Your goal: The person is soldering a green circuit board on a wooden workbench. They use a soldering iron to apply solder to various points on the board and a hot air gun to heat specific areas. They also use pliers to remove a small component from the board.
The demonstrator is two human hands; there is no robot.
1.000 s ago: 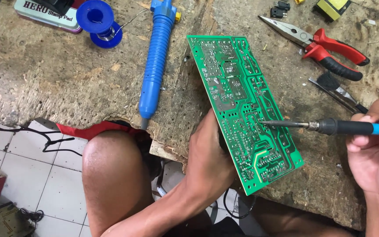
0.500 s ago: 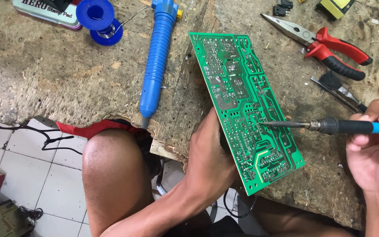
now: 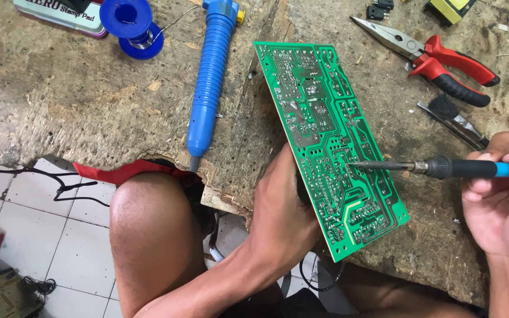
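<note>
A worn wooden workbench [image 3: 60, 100], its near edge chipped and ragged, carries all the work; every position below is given relative to the green printed circuit board [image 3: 325, 141], which stands tilted on the bench with its solder side toward the camera. The left hand [image 3: 281, 215] grips the board from behind at its lower left edge, fingers hidden behind the laminate, and steadies it. The right hand [image 3: 505, 203], to the right of the board, is closed around the blue handle of a soldering iron [image 3: 437, 168], held level; the iron's tip touches a joint in the lower middle of the board. Soldering therefore appears to be under way at this one joint: most pads across the board already show silvery solder, so the job looks well advanced, though how many joints are left cannot be read at this scale. To the left of the board lies a blue desoldering pump [image 3: 210, 82], nozzle toward the bench edge, untouched. Up and to the right lie red-handled long-nose pliers [image 3: 437, 56], jaws closed, with a small black brush [image 3: 452, 118] just below them. Far to the upper left stands a blue spool of solder wire [image 3: 131, 23], beside a flat tin [image 3: 60, 15]; no solder wire is at the joint, so whether fresh solder is being fed cannot be told.
</note>
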